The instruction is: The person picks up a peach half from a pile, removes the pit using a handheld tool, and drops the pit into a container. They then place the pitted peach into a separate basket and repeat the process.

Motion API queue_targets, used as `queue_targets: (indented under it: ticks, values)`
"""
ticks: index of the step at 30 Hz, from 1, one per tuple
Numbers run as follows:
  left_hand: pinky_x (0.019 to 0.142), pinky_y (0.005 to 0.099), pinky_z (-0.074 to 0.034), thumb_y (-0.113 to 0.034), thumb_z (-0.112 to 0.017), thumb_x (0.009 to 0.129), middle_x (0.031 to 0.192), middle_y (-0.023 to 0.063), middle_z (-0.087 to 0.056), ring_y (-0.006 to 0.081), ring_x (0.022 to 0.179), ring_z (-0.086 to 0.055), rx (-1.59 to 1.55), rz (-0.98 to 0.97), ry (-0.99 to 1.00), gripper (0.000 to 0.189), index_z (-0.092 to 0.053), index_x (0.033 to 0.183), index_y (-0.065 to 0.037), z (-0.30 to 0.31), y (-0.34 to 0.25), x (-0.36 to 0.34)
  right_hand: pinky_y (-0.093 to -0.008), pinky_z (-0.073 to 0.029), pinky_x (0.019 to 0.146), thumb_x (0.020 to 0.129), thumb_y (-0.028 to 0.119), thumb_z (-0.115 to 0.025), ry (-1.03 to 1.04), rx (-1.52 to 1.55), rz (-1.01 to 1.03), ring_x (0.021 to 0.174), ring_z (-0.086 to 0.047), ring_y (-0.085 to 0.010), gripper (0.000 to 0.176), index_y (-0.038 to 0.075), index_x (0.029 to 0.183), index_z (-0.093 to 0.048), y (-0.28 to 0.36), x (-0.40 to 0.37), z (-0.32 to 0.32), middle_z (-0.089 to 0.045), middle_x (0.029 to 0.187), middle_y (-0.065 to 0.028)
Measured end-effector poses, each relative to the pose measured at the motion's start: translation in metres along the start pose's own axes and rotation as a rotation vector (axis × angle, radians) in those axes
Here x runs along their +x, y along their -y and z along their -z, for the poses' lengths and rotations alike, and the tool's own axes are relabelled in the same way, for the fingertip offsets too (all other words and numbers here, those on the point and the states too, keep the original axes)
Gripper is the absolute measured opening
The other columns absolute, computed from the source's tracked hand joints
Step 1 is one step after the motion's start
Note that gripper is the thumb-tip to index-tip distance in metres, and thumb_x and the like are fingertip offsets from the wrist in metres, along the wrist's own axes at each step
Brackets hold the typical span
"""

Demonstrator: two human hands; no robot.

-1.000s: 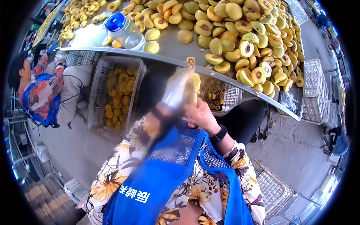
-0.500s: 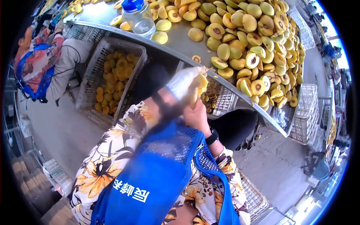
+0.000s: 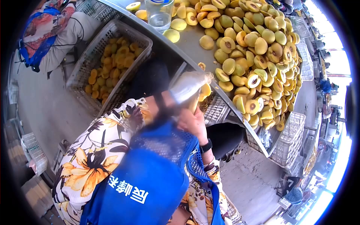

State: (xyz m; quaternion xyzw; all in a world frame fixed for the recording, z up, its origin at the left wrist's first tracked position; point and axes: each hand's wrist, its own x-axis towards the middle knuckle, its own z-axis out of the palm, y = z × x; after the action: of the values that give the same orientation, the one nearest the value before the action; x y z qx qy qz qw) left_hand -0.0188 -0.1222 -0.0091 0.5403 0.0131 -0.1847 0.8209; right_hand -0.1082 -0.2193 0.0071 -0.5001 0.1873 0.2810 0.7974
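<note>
My left hand [image 3: 190, 87], in a pale, translucent glove, is closed around yellow fruit [image 3: 205, 91] just off the table's edge. Close below it, my bare right hand [image 3: 192, 120] has its fingers curled, with a dark watch on the wrist; what it grips is hidden and blurred. Beyond both hands, a large heap of halved yellow fruit [image 3: 262, 56] lies on the metal table [image 3: 187, 48], some halves showing brown centres. Beneath the table edge, a white crate [image 3: 217, 110] is partly visible behind my hands.
A crate of yellow fruit [image 3: 112, 67] stands on the floor at left, near a seated person [image 3: 48, 33]. A clear jar [image 3: 159, 15] stands at the table edge. White crates [image 3: 287, 142] and a plastic bag [image 3: 264, 137] are at right.
The view has shifted, so the table and heap sit lower at the right. Both hands remain close together, the left still closed around yellow fruit.
</note>
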Motion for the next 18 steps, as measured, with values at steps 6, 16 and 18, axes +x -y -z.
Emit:
queue_targets:
  ticks: [6, 16, 18]
  values:
    - [0.066, 0.0274, -0.043, -0.027, -0.054, 0.090, 0.082, 0.0056, -0.057, 0.0154, 0.076, -0.054, -0.283, 0.302, 0.006, 0.028, -0.055, 0.105, -0.003, -0.007, -0.022, -0.003, -0.0251, -0.032, 0.033, 0.087, 0.005, -0.049, -0.013, 0.002, 0.037, 0.037, -0.039, -0.0102, 0.010, 0.002, 0.094, -0.042, 0.000, 0.003, -0.003, -0.043, 0.058, -0.0044]
    - [0.039, 0.0272, -0.041, -0.043, -0.060, 0.083, 0.068, 0.0083, -0.060, 0.0236, 0.055, -0.059, -0.652, 0.391, -0.314, 0.032, -0.055, 0.081, -0.012, 0.055, -0.025, 0.013, -0.0224, -0.042, 0.043, 0.087, 0.010, -0.055, -0.152, -0.280, 0.371, 0.047, -0.050, -0.0063, 0.013, 0.004, 0.099, -0.050, -0.019, 0.018, 0.002, -0.053, 0.064, -0.0012]
    - [0.037, 0.0310, -0.042, -0.044, -0.060, 0.083, 0.072, 0.0084, -0.063, 0.0240, 0.057, -0.063, -0.490, 0.190, -0.395, 0.034, -0.056, 0.085, -0.011, 0.101, -0.033, 0.006, -0.0274, -0.044, 0.043, 0.084, 0.010, -0.057, -0.264, -0.457, 0.405, 0.047, -0.053, -0.0123, 0.012, 0.002, 0.091, -0.053, -0.018, 0.016, 0.012, -0.057, 0.066, -0.0066]
